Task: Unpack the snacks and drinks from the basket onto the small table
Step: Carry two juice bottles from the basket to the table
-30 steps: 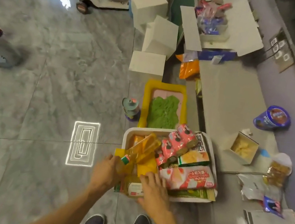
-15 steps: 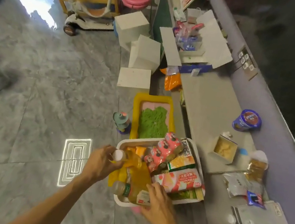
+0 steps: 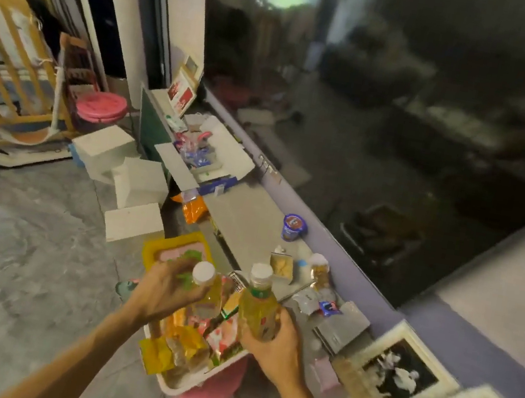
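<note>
L hand (image 3: 169, 291): fingers curled round the upper part of a pale-yellow bottle (image 3: 210, 296) w/ white cap, held above the basket (image 3: 184, 390). R hand (image 3: 278, 352): fingers wrapped round the lower body of a yellow-green bottle (image 3: 258, 306), cap up, roughly upright, just beside the first, over the basket's right edge. Basket is white, sits on a pink stool (image 3: 219, 388), packed w/ snack packs (image 3: 191, 346) in yellow, pink & red. Grey worktop (image 3: 245, 230) runs on the right along a purple ledge; on it a blue cup (image 3: 292, 227), an open box of crisps (image 3: 281, 266) & foil packets (image 3: 306, 301) close behind the bottles. Orange bag (image 3: 194, 211) at the worktop's left edge; white boxes (image 3: 140, 185) on the floor beyond; framed pics (image 3: 399, 371) at near right, blurred.
</note>
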